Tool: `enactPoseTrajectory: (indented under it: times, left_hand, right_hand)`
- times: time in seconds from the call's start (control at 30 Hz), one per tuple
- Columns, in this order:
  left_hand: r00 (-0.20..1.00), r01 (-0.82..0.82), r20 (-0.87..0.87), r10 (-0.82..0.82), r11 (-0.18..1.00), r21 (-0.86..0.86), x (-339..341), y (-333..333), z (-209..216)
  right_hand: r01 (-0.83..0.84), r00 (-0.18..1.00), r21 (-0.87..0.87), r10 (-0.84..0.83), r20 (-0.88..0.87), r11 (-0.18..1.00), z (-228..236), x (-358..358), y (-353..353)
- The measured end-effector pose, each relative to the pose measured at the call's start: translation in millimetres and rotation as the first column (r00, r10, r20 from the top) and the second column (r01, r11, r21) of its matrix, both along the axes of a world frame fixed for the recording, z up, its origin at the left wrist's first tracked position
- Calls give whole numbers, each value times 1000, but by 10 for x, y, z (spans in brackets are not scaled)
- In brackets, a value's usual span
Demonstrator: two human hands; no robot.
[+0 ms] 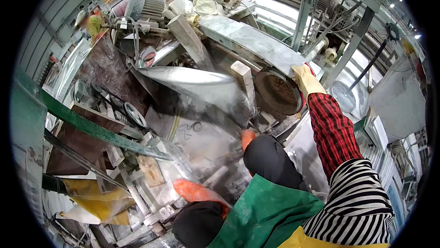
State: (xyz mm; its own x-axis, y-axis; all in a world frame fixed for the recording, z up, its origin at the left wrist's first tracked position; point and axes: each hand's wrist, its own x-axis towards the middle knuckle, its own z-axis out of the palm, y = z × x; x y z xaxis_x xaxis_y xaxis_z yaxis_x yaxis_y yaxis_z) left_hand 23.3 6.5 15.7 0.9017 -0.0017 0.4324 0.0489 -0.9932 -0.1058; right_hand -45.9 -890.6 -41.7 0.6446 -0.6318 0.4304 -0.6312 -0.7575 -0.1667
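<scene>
My right hand (306, 80), in a cream work glove, is at the near right end of a long pale stone slab (256, 37). Its fingers curl in beside a narrow red edge, and what they grip is hidden by the glove. Just left of the hand and below the slab is a round dark basin (276, 93) with brown, crusty matter inside; a red edge shows along its right side. My right arm reaches forward in a red-and-black checked sleeve (333, 131). My left hand is out of the picture.
Wooden beams (190, 41) and a curved pale sheet (192, 79) lie to the left of the basin. A green curved bar (98, 125) crosses the left side. Underfoot are dusty boards and pipes around my orange boots (195, 189). Upright metal posts (303, 11) stand beyond the slab.
</scene>
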Motion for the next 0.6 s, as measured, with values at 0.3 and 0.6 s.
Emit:
enactPoseTrajectory:
  times: [0.3, 0.6]
  left_hand:
    - [992, 78, 98, -85, 994, 74, -26, -390, 178]
    - [990, 91, 110, -84, 994, -60, -6, -453, 15]
  right_hand:
    - [392, 809, 467, -539, 236, 793, 157, 675, 204]
    - [-388, 921, 717, 222, 319, 579, 257, 2062, 1590]
